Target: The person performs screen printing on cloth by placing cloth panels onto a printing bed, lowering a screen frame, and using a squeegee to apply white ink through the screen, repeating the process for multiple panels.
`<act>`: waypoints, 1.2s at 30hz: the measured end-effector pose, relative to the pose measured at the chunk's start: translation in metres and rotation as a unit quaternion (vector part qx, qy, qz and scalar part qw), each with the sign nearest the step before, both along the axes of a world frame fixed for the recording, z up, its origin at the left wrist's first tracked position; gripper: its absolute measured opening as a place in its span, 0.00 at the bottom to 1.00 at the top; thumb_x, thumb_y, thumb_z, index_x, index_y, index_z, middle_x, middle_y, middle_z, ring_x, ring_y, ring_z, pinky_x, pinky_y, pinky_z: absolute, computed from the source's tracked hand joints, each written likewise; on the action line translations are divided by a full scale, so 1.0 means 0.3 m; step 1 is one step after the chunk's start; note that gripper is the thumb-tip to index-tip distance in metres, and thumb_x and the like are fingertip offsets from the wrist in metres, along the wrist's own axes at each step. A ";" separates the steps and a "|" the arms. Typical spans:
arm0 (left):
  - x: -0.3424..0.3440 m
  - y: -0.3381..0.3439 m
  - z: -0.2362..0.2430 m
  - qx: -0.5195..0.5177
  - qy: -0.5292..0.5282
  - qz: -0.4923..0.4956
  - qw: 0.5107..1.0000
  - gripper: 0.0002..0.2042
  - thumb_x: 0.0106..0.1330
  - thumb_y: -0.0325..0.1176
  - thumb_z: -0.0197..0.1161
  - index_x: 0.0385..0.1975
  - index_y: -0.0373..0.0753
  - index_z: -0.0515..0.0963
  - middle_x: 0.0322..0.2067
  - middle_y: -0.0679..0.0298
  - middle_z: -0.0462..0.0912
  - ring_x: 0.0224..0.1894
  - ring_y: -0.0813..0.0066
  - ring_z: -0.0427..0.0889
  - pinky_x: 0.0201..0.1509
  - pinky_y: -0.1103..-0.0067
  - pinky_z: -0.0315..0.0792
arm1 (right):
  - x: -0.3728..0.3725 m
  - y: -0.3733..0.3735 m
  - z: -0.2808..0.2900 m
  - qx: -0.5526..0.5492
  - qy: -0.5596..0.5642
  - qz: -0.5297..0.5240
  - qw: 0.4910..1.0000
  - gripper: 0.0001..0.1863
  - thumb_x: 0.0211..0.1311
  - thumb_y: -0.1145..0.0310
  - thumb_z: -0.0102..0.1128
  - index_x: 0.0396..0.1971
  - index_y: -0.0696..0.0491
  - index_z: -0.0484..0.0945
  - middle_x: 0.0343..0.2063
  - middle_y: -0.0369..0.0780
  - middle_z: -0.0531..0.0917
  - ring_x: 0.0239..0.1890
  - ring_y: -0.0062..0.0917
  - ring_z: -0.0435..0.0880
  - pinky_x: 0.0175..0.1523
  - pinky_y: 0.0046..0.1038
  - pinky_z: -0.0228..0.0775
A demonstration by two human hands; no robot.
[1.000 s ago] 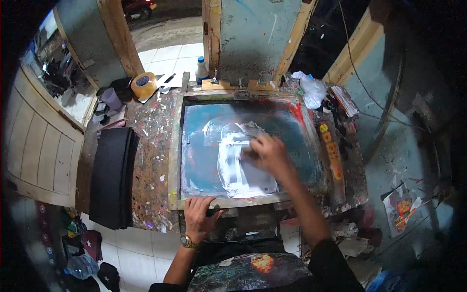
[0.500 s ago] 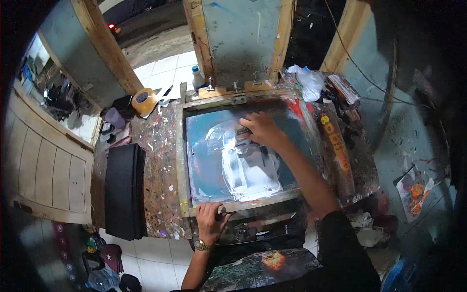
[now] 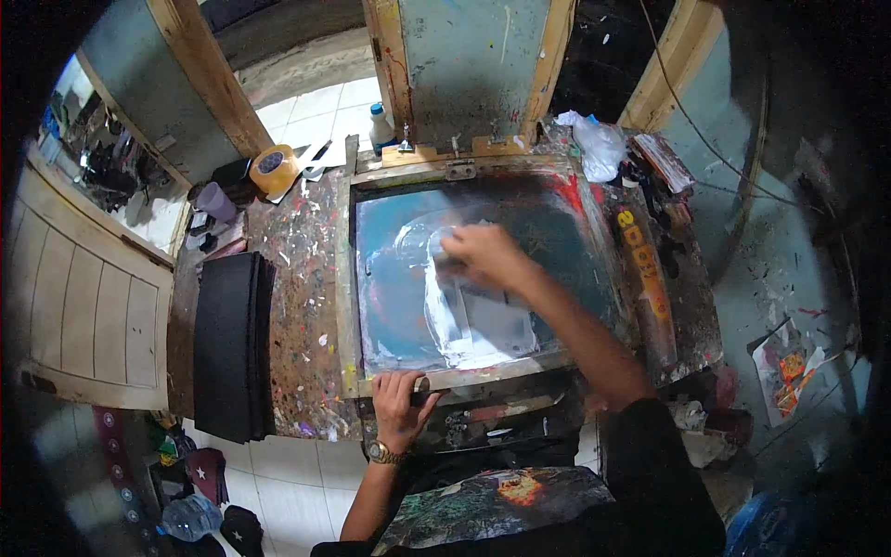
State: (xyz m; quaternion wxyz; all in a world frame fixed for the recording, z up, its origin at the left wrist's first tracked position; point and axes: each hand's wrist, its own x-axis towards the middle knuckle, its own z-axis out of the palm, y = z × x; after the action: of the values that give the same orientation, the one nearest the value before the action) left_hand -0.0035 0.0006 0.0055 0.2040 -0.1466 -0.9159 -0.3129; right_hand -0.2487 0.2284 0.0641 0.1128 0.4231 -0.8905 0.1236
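A wooden screen-printing frame (image 3: 349, 306) lies on the worktable, its blue-green mesh (image 3: 385, 320) smeared with white ink (image 3: 510, 336). My right hand (image 3: 492, 257) is closed over the middle of the mesh, blurred by motion. It grips a small dark squeegee, mostly hidden by the fingers and smeared. On the near rail, left of its middle, my left hand (image 3: 399, 406) curls its fingers over the wood with the thumb below. A gold watch is on that wrist. At the far rail, a metal hinge clamp (image 3: 460, 171) joins the frame to the table.
Left of the frame lies a stack of black cloth pieces (image 3: 232, 348) on the paint-spattered table (image 3: 311, 325). Behind it are a tape roll (image 3: 270, 162), a purple cup (image 3: 216, 202) and a bottle (image 3: 380, 128). A plastic bag (image 3: 599, 151) sits far right; a lettered strip (image 3: 645, 269) lies right.
My right hand has moved a little left and nearer over the mesh with the squeegee. The left hand keeps its hold on the near rail. The whole view has shifted slightly.
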 end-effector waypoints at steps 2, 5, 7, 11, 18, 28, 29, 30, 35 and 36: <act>0.004 -0.013 -0.004 -0.005 -0.006 0.007 1.000 0.23 0.52 0.38 0.79 0.46 0.39 0.79 0.38 0.59 0.81 0.43 0.57 0.78 0.55 0.63 0.67 | 0.096 0.024 0.004 0.009 -0.014 0.019 1.000 0.18 0.57 0.57 0.70 0.42 0.51 0.77 0.36 0.43 0.81 0.43 0.44 0.85 0.44 0.43 0.77; 0.005 -0.015 -0.001 -0.011 -0.029 0.014 0.999 0.23 0.52 0.39 0.78 0.47 0.39 0.78 0.37 0.59 0.80 0.43 0.56 0.77 0.54 0.64 0.67 | 0.148 0.049 0.045 0.041 -0.060 0.045 0.996 0.19 0.57 0.56 0.70 0.42 0.51 0.78 0.36 0.43 0.81 0.42 0.42 0.86 0.44 0.43 0.78; 0.019 -0.001 -0.008 -0.013 -0.046 0.005 0.999 0.24 0.53 0.39 0.78 0.47 0.38 0.78 0.37 0.59 0.80 0.43 0.56 0.77 0.53 0.63 0.66 | 0.098 0.056 0.084 -0.014 -0.035 -0.022 0.999 0.15 0.56 0.61 0.69 0.42 0.49 0.80 0.40 0.41 0.83 0.42 0.41 0.87 0.43 0.42 0.80; -0.013 0.000 0.006 -0.015 -0.017 -0.005 1.000 0.23 0.53 0.38 0.77 0.46 0.38 0.77 0.37 0.58 0.79 0.43 0.55 0.77 0.53 0.63 0.66 | 0.075 0.046 -0.026 0.020 -0.037 -0.101 0.994 0.14 0.64 0.55 0.65 0.38 0.50 0.79 0.35 0.42 0.84 0.38 0.40 0.87 0.40 0.42 0.79; 0.015 -0.007 0.001 -0.023 -0.046 0.018 0.999 0.23 0.55 0.44 0.76 0.45 0.38 0.78 0.39 0.57 0.81 0.44 0.54 0.77 0.54 0.62 0.66 | 0.484 0.043 -0.021 0.024 0.019 -0.049 0.998 0.09 0.65 0.58 0.64 0.37 0.46 0.78 0.29 0.37 0.82 0.33 0.31 0.87 0.34 0.36 0.77; 0.001 -0.001 -0.023 -0.028 -0.021 0.012 0.999 0.24 0.55 0.45 0.76 0.47 0.39 0.78 0.38 0.58 0.79 0.44 0.54 0.77 0.55 0.63 0.66 | 0.164 0.043 -0.026 -0.009 0.081 -0.082 0.993 0.07 0.66 0.61 0.63 0.38 0.47 0.78 0.31 0.38 0.83 0.37 0.35 0.85 0.41 0.41 0.77; 0.017 -0.012 -0.024 -0.029 -0.025 0.025 0.999 0.24 0.55 0.45 0.76 0.47 0.39 0.78 0.38 0.58 0.79 0.44 0.54 0.77 0.55 0.63 0.66 | 0.239 0.038 -0.058 -0.009 0.090 -0.070 0.993 0.08 0.65 0.61 0.63 0.37 0.47 0.77 0.30 0.37 0.81 0.35 0.34 0.84 0.40 0.40 0.76; 0.034 -0.028 -0.025 -0.035 -0.028 0.034 0.998 0.25 0.55 0.45 0.76 0.47 0.39 0.78 0.38 0.58 0.79 0.44 0.54 0.77 0.56 0.63 0.66 | 0.342 0.020 -0.065 0.021 0.084 -0.078 0.993 0.06 0.65 0.62 0.63 0.37 0.45 0.77 0.29 0.35 0.80 0.34 0.31 0.84 0.38 0.37 0.76; 0.020 -0.014 -0.024 -0.015 -0.032 0.017 0.999 0.25 0.54 0.45 0.76 0.47 0.39 0.78 0.39 0.58 0.79 0.45 0.55 0.77 0.56 0.63 0.67 | 0.536 0.073 0.012 0.043 0.018 -0.045 0.998 0.10 0.57 0.64 0.70 0.38 0.47 0.80 0.29 0.37 0.81 0.34 0.30 0.84 0.39 0.37 0.75; 0.022 -0.016 -0.022 -0.019 -0.036 0.021 0.999 0.25 0.54 0.45 0.76 0.47 0.39 0.78 0.39 0.58 0.79 0.45 0.54 0.77 0.56 0.63 0.67 | 0.492 0.068 0.034 0.041 -0.017 -0.055 0.997 0.11 0.57 0.64 0.71 0.38 0.47 0.80 0.30 0.38 0.81 0.34 0.33 0.85 0.39 0.38 0.75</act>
State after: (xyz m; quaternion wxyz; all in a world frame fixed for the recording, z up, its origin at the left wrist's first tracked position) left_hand 0.0029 -0.0042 -0.0011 0.1749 -0.1204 -0.9312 -0.2962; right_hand -0.1010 0.2488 0.0744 0.0865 0.3756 -0.9186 0.0874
